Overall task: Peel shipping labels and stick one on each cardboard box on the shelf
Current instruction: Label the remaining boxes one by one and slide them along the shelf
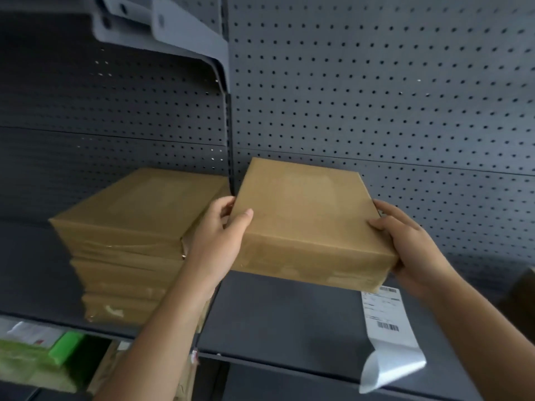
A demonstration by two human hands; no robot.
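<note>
A flat brown cardboard box [307, 215] is held above the dark shelf [278, 322], tilted slightly. My left hand [220, 235] grips its left front corner, thumb on top. My right hand [405, 241] grips its right front corner. No label shows on its top face. To the left stands a stack of several similar cardboard boxes [130, 238] on the shelf. A strip of white shipping labels [385, 322] with barcodes lies on the shelf under the box's right corner, and its curled end hangs over the shelf's front edge.
Grey pegboard [376, 91] forms the back wall. A grey shelf bracket [179, 33] juts out at the upper left. Below the shelf on the left are green packages [40, 354]. A dark object [524, 287] sits at the right edge.
</note>
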